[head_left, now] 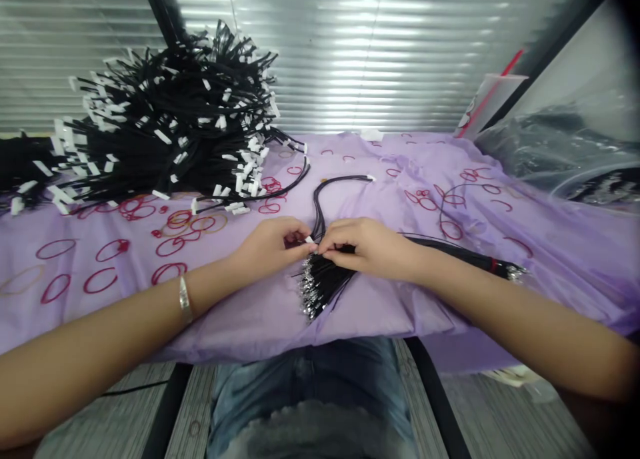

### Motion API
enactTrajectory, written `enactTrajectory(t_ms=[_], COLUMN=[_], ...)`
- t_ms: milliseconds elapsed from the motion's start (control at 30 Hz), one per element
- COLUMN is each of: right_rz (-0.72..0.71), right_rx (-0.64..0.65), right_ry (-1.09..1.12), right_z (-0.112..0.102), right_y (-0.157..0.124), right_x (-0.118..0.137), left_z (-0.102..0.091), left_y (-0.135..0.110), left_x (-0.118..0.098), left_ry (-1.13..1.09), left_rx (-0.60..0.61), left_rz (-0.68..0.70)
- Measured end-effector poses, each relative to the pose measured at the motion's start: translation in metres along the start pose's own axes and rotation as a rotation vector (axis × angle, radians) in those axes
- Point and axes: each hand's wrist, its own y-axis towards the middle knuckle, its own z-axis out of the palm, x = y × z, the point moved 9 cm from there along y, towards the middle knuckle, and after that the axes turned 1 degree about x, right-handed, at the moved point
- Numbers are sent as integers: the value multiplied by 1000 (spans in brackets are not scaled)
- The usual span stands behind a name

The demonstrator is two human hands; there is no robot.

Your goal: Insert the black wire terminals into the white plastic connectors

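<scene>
My left hand [273, 246] and my right hand [367, 246] meet at the middle of a purple cloth-covered table [450, 312]. Both are closed in a pinch on a bundle of thin black cables [320, 282] whose metal-tipped ends fan out toward me. My left fingertips pinch a small white tag at the bundle's top. A few loose black cables [330, 186] curve away from the hands toward the back. A bound bundle [465, 256] with a red band lies behind my right wrist.
A big heap of black cables with white tags [170, 119] fills the back left. Red rubber bands [115, 246] are scattered over the cloth. Clear plastic bags [560, 152] and a cup with a red straw [487, 102] stand at the back right.
</scene>
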Motion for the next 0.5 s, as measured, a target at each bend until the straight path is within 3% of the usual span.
enactTrajectory(t_ms=[133,300,500], right_rz=[34,216,278], right_rx=[-120,-288,-352], right_ry=[70,339,387], right_z=[-8,-21,-28], right_y=[-1,-6,-8], right_x=[-2,-22,-26], left_z=[1,-6,10], left_y=[2,0,-2], left_x=[8,3,-2], left_ry=[-238,-447,-833], left_rx=[-27,-110,27], left_rz=[-50,-34,-112])
